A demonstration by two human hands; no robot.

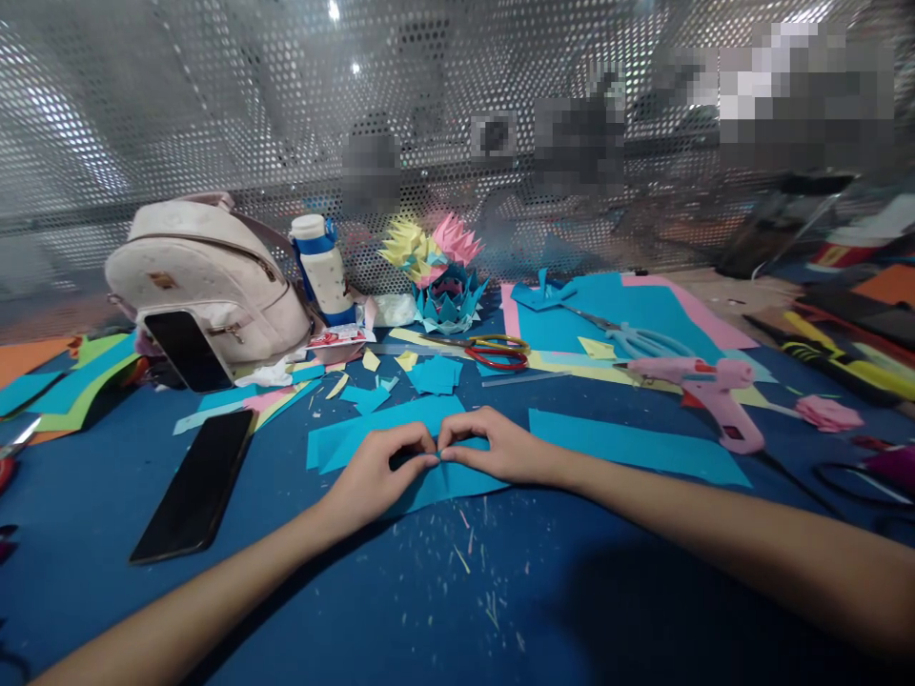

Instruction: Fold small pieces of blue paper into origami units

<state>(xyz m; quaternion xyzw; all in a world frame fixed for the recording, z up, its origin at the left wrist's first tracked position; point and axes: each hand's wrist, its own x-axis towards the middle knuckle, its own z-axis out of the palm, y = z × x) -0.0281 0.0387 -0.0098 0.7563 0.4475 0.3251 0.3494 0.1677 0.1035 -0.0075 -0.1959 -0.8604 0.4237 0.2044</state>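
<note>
Head view: creased blue paper [447, 483] lies on the dark-blue table [357, 610], pinched near its middle between thumb and fingertips by both the left hand [376, 472] and right hand [504, 446]. Beyond are angular paper scraps [435, 374] and pointed, layered paper flowers [449, 303]; rightward, a pink plastic glue gun [715, 378].

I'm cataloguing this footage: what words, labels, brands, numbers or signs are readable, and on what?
None readable.
White-and-red glossy packet: print too blurred.
Brown rectangular plate on the cream zippered backpack: too small.
Red-and-white cup: yellow mark, too blurred.
Blue paper sheet pinched by left hand and right hand: no writing visible.
</note>
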